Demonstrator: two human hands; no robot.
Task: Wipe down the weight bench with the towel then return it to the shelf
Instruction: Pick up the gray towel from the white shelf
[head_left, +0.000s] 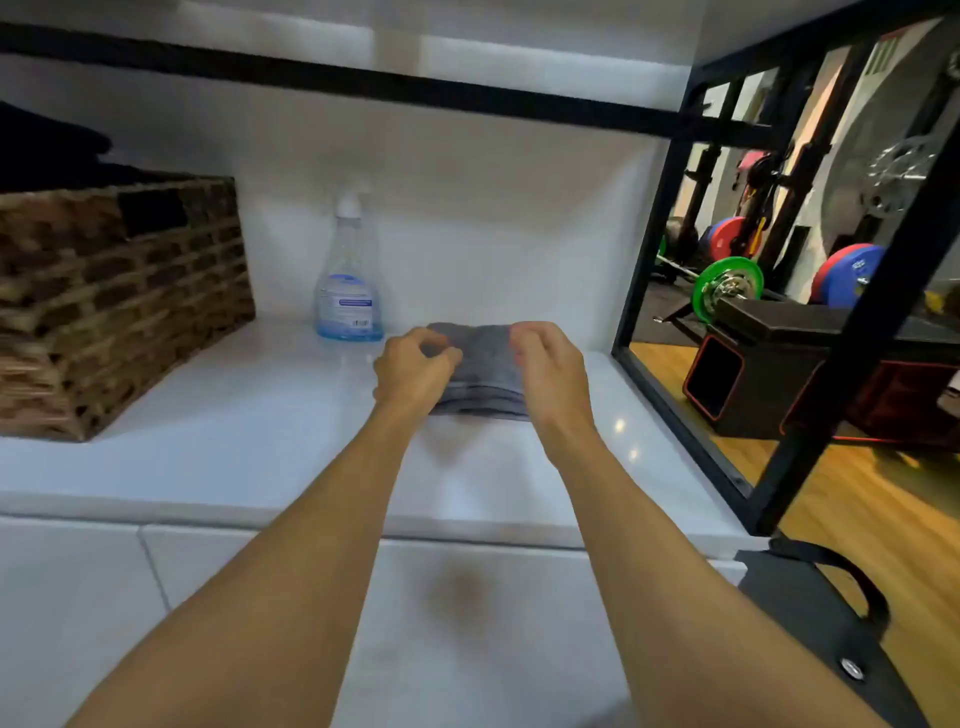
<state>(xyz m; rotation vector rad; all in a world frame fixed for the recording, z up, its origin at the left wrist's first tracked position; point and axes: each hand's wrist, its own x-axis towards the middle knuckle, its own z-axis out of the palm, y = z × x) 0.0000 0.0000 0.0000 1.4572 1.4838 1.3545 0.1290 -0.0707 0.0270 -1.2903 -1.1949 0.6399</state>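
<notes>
A folded grey towel (483, 369) is held between my two hands just above the white shelf (249, 405), and its shadow falls on the surface below. My left hand (415, 369) pinches the towel's left edge with curled fingers. My right hand (550, 364) is curled over its right edge, with the fingertips hidden from me. The black weight bench (800, 319) shows at the right, beyond the shelf frame, on the wooden floor.
A clear spray bottle (349, 291) with blue liquid stands just behind and to the left of the towel. A woven basket (119, 301) fills the shelf's left side. A black metal frame (841, 338) borders the shelf on the right. A barbell with a green plate (727, 283) lies behind the bench.
</notes>
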